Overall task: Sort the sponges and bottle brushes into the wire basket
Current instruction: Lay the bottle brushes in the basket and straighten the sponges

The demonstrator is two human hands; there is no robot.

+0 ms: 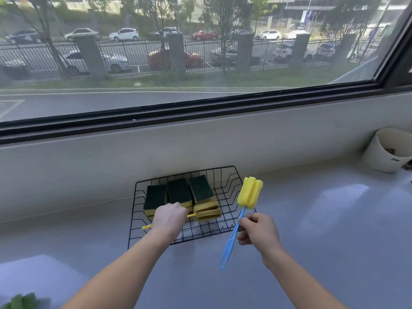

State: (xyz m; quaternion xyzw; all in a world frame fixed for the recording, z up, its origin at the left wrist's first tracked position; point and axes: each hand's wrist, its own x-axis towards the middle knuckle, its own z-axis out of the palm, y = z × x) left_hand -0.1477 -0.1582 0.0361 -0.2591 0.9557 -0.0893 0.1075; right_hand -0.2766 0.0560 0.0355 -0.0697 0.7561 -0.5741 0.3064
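A black wire basket [229,188] sits on the grey counter against the wall. Three yellow sponges with dark green tops [178,191] lie side by side in its back half. My left hand [170,217] hovers over the basket's front left, shut on the yellow handle of a bottle brush [206,214] whose yellow foam head lies in the basket in front of the sponges. My right hand [258,229] grips the blue handle of a second bottle brush [249,192], held tilted above the basket's right edge with its yellow foam head up.
A white pot [388,150] stands at the far right of the counter [323,219] by the wall. Green leaves [21,302] show at the bottom left corner. A low sill and a wide window [200,63] run behind the basket.
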